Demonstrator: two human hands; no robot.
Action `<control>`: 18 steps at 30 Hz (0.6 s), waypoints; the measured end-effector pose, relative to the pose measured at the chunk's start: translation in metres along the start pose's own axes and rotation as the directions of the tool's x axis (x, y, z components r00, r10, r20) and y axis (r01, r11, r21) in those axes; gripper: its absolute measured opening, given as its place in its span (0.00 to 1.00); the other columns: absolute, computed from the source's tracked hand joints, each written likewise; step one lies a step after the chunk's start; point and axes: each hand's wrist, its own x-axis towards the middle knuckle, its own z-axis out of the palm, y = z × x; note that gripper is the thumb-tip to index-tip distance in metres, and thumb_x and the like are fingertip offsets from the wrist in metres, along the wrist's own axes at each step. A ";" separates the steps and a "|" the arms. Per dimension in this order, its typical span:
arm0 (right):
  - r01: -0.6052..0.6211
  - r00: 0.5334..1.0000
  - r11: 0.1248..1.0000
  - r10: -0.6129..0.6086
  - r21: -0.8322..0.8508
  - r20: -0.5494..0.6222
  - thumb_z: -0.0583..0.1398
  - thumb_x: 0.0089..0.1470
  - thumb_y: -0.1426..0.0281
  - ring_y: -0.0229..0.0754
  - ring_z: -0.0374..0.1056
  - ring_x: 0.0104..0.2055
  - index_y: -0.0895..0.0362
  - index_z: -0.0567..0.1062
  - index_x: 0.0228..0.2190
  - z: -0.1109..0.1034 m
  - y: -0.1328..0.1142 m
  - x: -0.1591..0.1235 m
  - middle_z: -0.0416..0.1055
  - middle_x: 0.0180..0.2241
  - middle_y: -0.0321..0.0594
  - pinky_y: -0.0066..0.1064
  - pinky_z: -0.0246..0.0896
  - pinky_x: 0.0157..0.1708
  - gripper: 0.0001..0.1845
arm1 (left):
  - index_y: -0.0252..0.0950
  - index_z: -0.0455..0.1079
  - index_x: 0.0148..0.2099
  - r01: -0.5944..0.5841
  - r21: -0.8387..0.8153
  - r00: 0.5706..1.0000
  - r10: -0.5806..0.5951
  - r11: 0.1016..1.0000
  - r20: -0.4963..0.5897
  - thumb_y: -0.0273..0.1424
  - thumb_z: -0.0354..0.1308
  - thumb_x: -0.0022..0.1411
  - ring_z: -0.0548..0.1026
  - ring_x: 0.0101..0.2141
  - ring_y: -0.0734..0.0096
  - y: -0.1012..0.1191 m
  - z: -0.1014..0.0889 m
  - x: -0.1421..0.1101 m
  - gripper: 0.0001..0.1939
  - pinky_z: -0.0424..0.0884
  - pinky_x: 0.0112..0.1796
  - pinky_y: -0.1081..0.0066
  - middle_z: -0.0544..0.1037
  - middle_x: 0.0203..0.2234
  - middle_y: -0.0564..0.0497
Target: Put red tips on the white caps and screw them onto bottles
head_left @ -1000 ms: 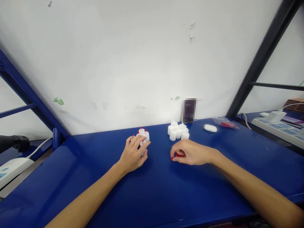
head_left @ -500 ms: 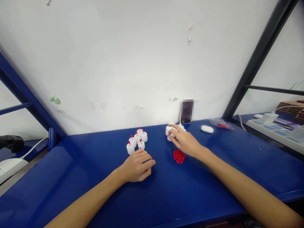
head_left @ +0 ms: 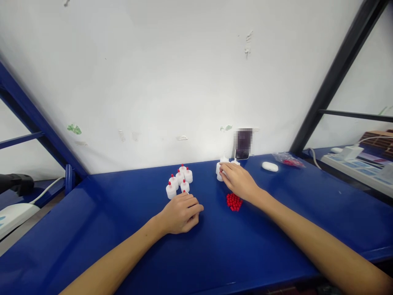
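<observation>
My left hand (head_left: 181, 213) rests on the blue table with its fingers curled under. What it holds, if anything, is hidden. Just behind it, several small white bottles (head_left: 171, 191) with red tips stand upright in a group, one mostly covered by the hand. My right hand (head_left: 241, 180) reaches to a second cluster of white bottles (head_left: 225, 159), whose visible nozzles have no red tips. Its thumb and fingers close on a white bottle (head_left: 219, 174) at the front of this cluster. A pile of small red caps (head_left: 233, 202) lies just below my right hand.
A phone with a blurred screen (head_left: 244, 143) leans against the white wall (head_left: 153, 82). To the right are a white oval case (head_left: 270, 166) and a clear bag (head_left: 288, 159) with red pieces. Dark posts (head_left: 331, 73) and power strips flank the blue table (head_left: 245, 254).
The fingers of my right hand have drawn closer together at the front bottle. My left hand stays in nearly the same place, and the whole view has shifted slightly.
</observation>
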 end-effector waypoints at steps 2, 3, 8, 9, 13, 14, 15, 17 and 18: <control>-0.036 0.999 0.998 0.036 0.043 0.004 0.48 0.67 0.71 0.47 0.70 0.43 0.58 0.71 0.43 0.000 0.000 0.000 0.75 0.44 0.48 0.36 0.62 0.39 0.12 | 0.34 0.71 0.39 0.006 -0.005 1.000 -0.006 1.000 0.003 0.23 0.48 0.64 0.69 0.27 0.70 0.000 0.000 0.000 0.11 0.66 0.30 0.69 0.74 0.26 0.49; -0.054 0.999 0.997 0.054 0.056 0.005 0.49 0.67 0.70 0.46 0.71 0.40 0.58 0.71 0.42 0.001 0.001 0.000 0.75 0.42 0.46 0.35 0.62 0.36 0.12 | 0.34 0.71 0.39 0.008 -0.011 1.000 -0.008 1.000 0.006 0.23 0.47 0.64 0.69 0.26 0.70 0.000 0.000 0.000 0.11 0.66 0.30 0.69 0.74 0.27 0.49; -0.028 0.998 0.991 0.035 0.131 -0.048 0.52 0.65 0.70 0.47 0.72 0.42 0.56 0.72 0.42 0.004 0.002 -0.002 0.77 0.41 0.44 0.35 0.64 0.38 0.10 | 0.33 0.72 0.40 0.035 -0.049 0.999 -0.034 0.998 0.021 0.23 0.48 0.64 0.69 0.27 0.70 0.000 0.001 -0.001 0.11 0.66 0.31 0.69 0.75 0.28 0.48; -0.016 0.998 0.989 0.024 0.148 -0.051 0.53 0.64 0.70 0.47 0.73 0.43 0.55 0.73 0.42 0.005 0.002 -0.003 0.77 0.41 0.44 0.35 0.65 0.39 0.10 | 0.33 0.72 0.40 0.041 -0.057 0.999 -0.040 0.997 0.023 0.23 0.48 0.64 0.69 0.27 0.70 0.000 0.001 -0.001 0.11 0.66 0.31 0.69 0.75 0.28 0.48; -0.028 0.997 0.984 0.040 0.174 -0.061 0.53 0.64 0.70 0.48 0.74 0.40 0.56 0.73 0.40 0.006 0.002 -0.004 0.77 0.40 0.45 0.37 0.68 0.36 0.09 | 0.33 0.72 0.40 0.058 -0.076 0.998 -0.055 0.995 0.038 0.23 0.48 0.63 0.69 0.27 0.70 -0.001 0.002 -0.001 0.10 0.66 0.32 0.69 0.75 0.28 0.49; -0.023 0.994 0.983 0.042 0.183 -0.098 0.53 0.64 0.70 0.48 0.74 0.40 0.56 0.73 0.41 0.006 0.003 -0.003 0.77 0.41 0.46 0.38 0.69 0.37 0.09 | 0.33 0.71 0.40 0.059 -0.076 0.998 -0.056 0.995 0.040 0.23 0.48 0.63 0.69 0.27 0.70 -0.002 0.002 -0.001 0.10 0.65 0.32 0.69 0.75 0.28 0.49; -0.005 0.987 0.980 0.036 0.198 -0.155 0.53 0.64 0.71 0.49 0.74 0.42 0.56 0.73 0.42 0.005 0.003 -0.003 0.77 0.42 0.47 0.40 0.70 0.40 0.09 | 0.33 0.71 0.40 0.058 -0.077 0.998 -0.055 0.995 0.041 0.23 0.48 0.64 0.69 0.27 0.70 -0.002 0.002 -0.001 0.10 0.65 0.32 0.69 0.75 0.28 0.49; 0.073 0.955 0.968 0.002 0.240 -0.295 0.54 0.64 0.71 0.50 0.73 0.49 0.56 0.72 0.45 0.003 0.001 -0.003 0.76 0.47 0.49 0.44 0.70 0.47 0.10 | 0.33 0.70 0.41 0.056 -0.086 0.998 -0.053 0.995 0.044 0.23 0.48 0.64 0.69 0.27 0.70 -0.003 0.002 -0.002 0.10 0.65 0.32 0.68 0.75 0.28 0.49; 0.128 0.935 0.955 -0.027 0.266 -0.354 0.54 0.64 0.72 0.50 0.72 0.52 0.56 0.72 0.45 0.001 -0.001 -0.003 0.75 0.48 0.49 0.45 0.69 0.51 0.09 | 0.34 0.70 0.42 0.060 -0.094 0.997 -0.057 0.994 0.044 0.23 0.48 0.64 0.69 0.27 0.70 -0.003 0.003 -0.002 0.10 0.65 0.32 0.68 0.75 0.28 0.49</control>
